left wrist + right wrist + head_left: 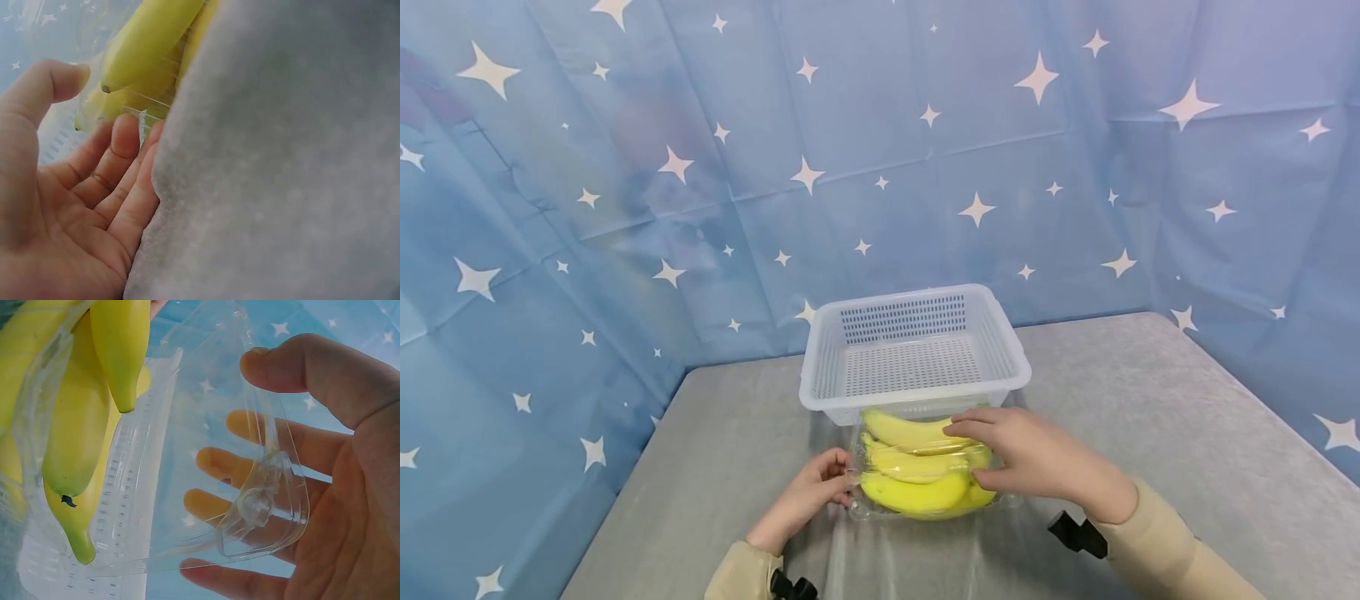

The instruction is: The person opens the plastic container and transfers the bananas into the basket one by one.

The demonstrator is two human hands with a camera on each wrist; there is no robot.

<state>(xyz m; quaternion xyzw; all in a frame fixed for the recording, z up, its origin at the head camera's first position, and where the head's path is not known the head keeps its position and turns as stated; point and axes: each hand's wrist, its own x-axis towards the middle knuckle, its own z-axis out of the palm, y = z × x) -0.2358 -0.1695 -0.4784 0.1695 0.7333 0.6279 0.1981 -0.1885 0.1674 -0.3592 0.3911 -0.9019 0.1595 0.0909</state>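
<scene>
Several yellow bananas (917, 493) lie in a clear plastic clamshell box (859, 510) in front of the basket. At the box's left end is my left hand (816, 487), its fingers loosely bent and fingertips right at the plastic; in the left wrist view its thumb stands apart from the fingers. Over the right part of the box reaches my right hand (1033, 458). In the right wrist view its fairly straight, spread fingers (215, 465) show through the raised clear lid (187, 425), near a corner snap, and the thumb is at the lid's edge.
A white perforated plastic basket (1028, 373) stands directly behind the box. Grey cloth covers the table (1097, 375). Blue curtain with white stars (880, 125) hangs behind and along both sides. Black straps with small cameras (1078, 533) sit on the wrists.
</scene>
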